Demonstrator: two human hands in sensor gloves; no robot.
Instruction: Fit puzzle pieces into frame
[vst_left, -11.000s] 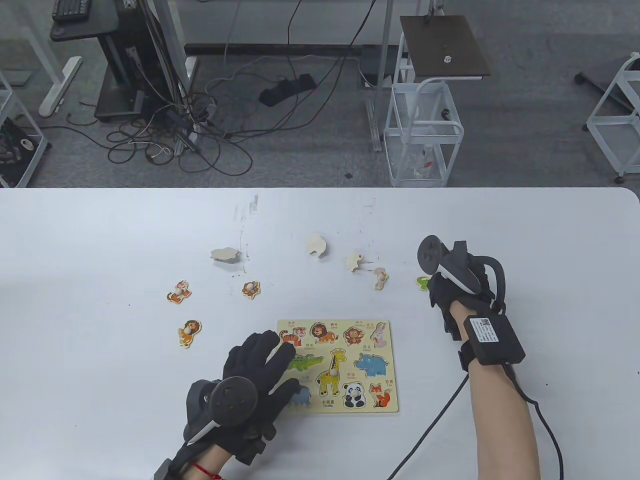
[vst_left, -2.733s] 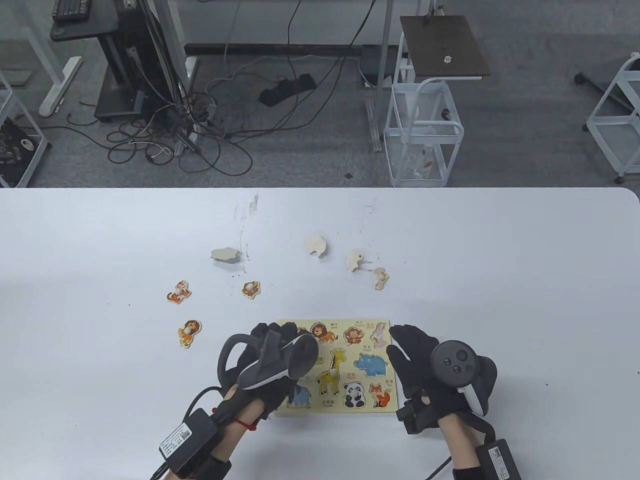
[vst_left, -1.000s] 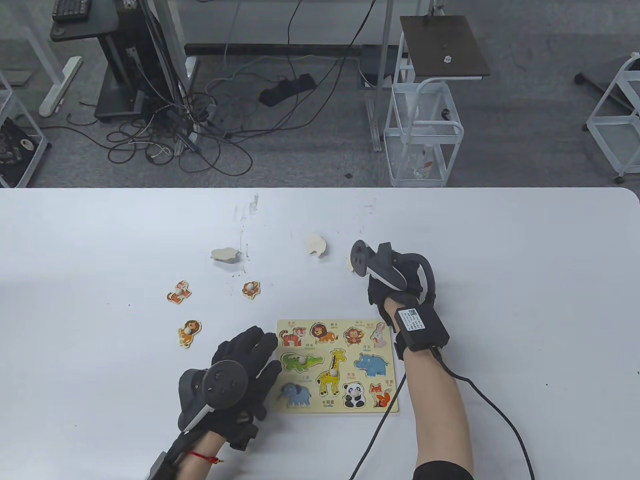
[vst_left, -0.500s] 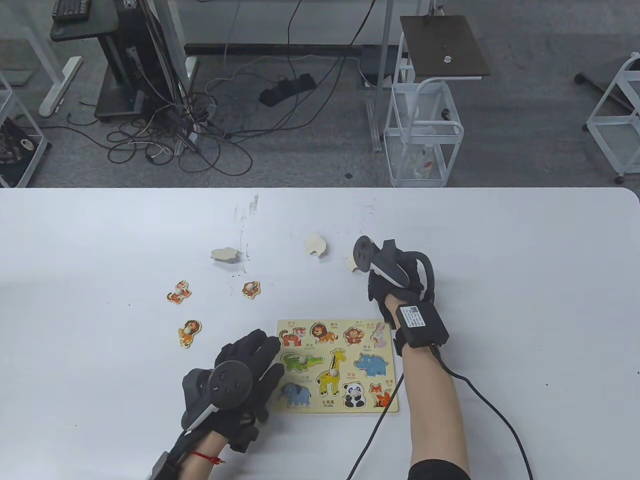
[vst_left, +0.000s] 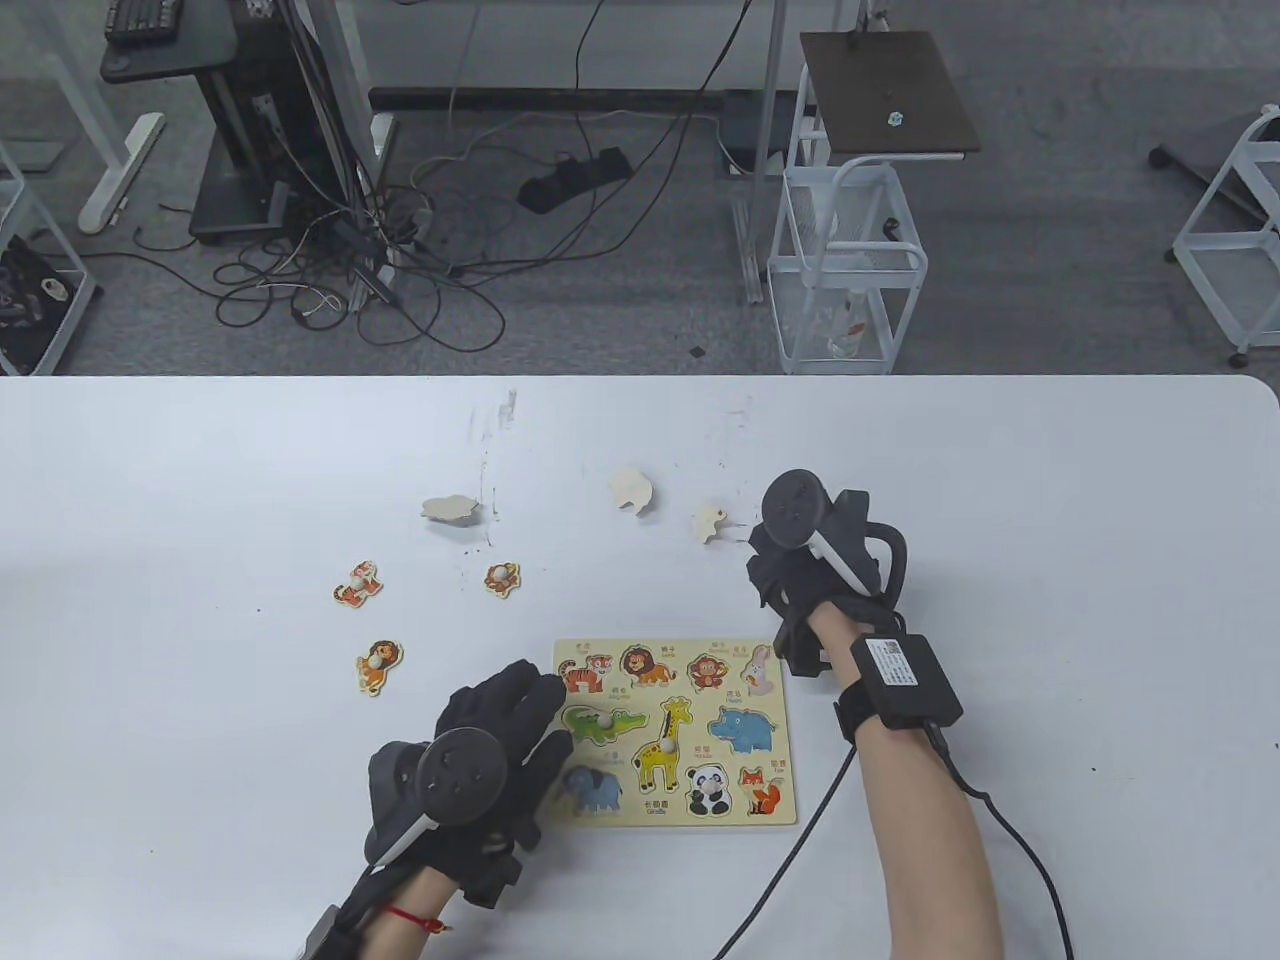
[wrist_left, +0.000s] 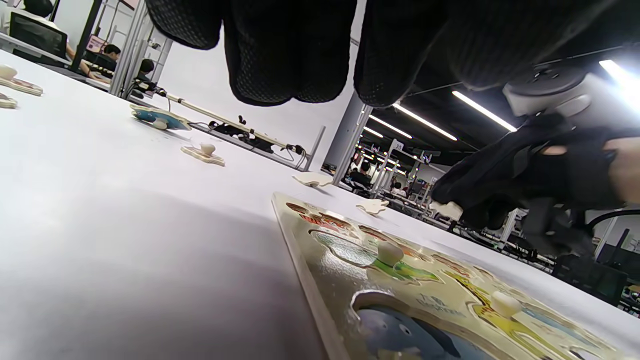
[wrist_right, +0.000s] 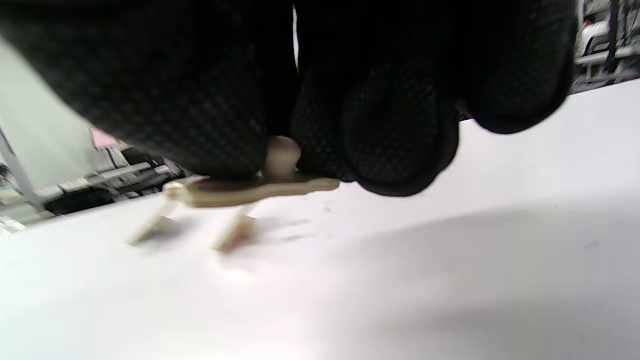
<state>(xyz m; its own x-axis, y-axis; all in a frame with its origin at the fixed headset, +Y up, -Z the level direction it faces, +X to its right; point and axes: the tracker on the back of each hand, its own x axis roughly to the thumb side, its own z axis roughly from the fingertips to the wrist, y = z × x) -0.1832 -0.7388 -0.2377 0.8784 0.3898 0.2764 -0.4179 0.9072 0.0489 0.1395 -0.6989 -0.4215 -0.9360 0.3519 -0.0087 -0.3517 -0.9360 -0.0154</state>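
The right hand (vst_left: 800, 575) pinches a flat puzzle piece (wrist_right: 250, 187) by its small round knob, fingers (wrist_right: 395, 135) curled round it, lifting it just off the bench (vst_left: 1050, 520) beyond the frame's far right corner; which animal it shows cannot be told. The left hand (vst_left: 490, 745) lies with relaxed fingers on the frame (vst_left: 790, 790) at its left edge, probably to steady it. The frame shows crocodile, giraffe and panda pieces seated; other loose pieces lie well beyond it.
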